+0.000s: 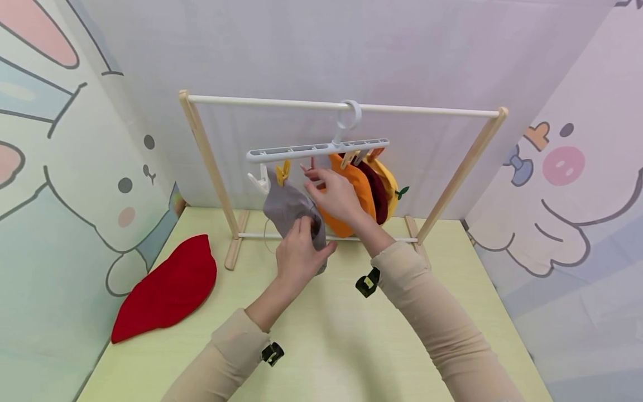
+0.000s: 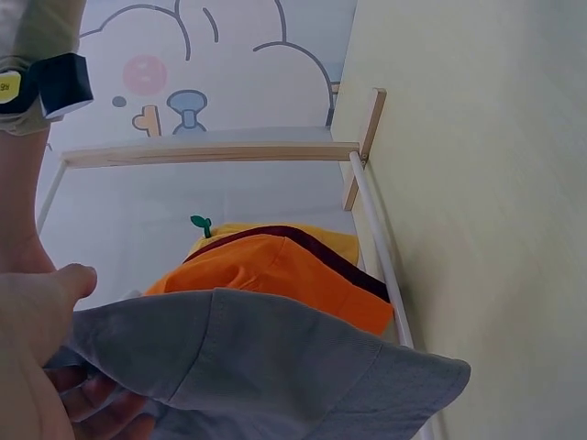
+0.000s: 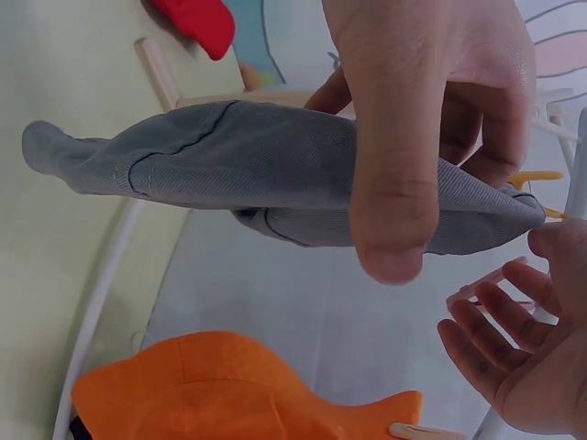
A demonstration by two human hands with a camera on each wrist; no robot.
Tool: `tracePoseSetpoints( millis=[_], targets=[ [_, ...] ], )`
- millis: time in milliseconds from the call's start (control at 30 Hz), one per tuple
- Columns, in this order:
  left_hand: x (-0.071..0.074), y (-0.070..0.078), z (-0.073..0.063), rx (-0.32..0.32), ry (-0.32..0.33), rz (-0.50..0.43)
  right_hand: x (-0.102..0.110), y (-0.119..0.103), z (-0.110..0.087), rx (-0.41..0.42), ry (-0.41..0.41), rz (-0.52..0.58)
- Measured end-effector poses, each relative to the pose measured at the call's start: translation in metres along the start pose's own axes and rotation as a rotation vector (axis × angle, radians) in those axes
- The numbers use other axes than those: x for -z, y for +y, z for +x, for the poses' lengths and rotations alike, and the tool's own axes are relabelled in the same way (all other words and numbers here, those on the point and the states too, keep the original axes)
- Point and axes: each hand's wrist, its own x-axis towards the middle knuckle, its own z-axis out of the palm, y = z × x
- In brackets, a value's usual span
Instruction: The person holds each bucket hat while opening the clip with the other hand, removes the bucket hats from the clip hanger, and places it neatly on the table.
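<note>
My left hand [image 1: 301, 251] grips a grey bucket hat [image 1: 286, 206] by its edge; in the right wrist view the thumb lies over the cloth. The hat's upper part is at the yellow clip [image 1: 283, 173], beside a white clip [image 1: 259, 180], below a pale hanger [image 1: 301, 152]. My right hand [image 1: 336, 192] is raised close to a pink clip [image 1: 308, 166]. In the right wrist view, its thumb is at the hat's corner, and its fingers [image 3: 500, 321] are bent and apart, near the pink clip.
Orange [image 1: 351, 190], maroon [image 1: 378, 192] and yellow [image 1: 388, 178] hats hang from clips on the hanger's right half. The hanger hooks over the white rail [image 1: 261, 101] of a wooden rack [image 1: 462, 173]. A red hat [image 1: 168, 290] lies on the table [image 1: 321, 346] at left.
</note>
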Motion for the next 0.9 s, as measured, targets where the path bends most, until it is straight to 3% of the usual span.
tracePoseSetpoints(
  millis=[300,667,900],
  targets=[
    [0.0,-0.004,0.001,0.029,-0.012,-0.05,-0.002,0.003,0.0,0.006,0.001,-0.026],
    [0.003,-0.016,-0.004,-0.059,0.033,-0.038,-0.002,0.002,0.002,-0.012,-0.004,-0.032],
    [0.007,-0.023,-0.006,-0.072,0.034,-0.032,-0.005,-0.003,0.004,0.025,0.022,-0.019]
  ],
)
